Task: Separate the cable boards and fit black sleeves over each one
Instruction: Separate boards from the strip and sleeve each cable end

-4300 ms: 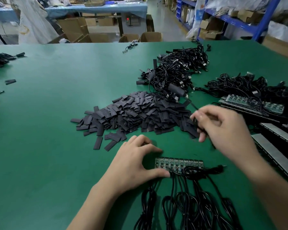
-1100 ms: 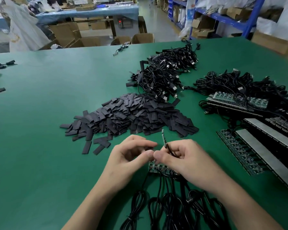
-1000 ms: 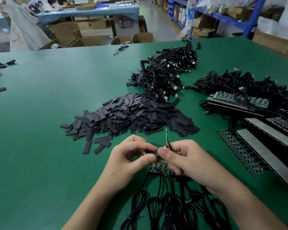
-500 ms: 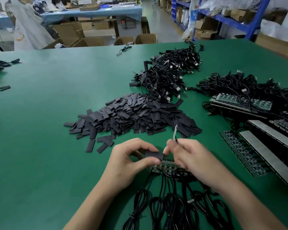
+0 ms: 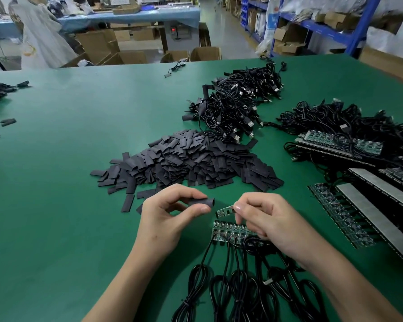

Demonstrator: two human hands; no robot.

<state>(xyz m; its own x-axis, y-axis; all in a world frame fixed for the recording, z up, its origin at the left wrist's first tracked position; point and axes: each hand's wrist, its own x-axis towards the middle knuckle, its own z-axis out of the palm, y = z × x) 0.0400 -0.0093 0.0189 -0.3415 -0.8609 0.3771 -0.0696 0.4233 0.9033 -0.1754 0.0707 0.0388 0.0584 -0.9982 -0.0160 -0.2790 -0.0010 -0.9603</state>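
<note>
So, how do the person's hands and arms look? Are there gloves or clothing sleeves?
The left hand and the right hand are bare: no gloves, rings, watch or bracelet. Both arms are uncovered to the picture's edge, with no clothing sleeve in view. The nails look short and unpainted.

The left hand [image 5: 163,219] has left the board strip [image 5: 230,232] and now pinches a black sleeve [image 5: 201,202]; the right hand [image 5: 270,221] has tipped its separated board [image 5: 225,211] from upright to level, facing the sleeve's mouth.

One left hand [image 5: 163,219], one right hand [image 5: 273,225], one held sleeve [image 5: 201,202], one loose board [image 5: 225,211], one big heap of sleeves [image 5: 191,163]
</note>
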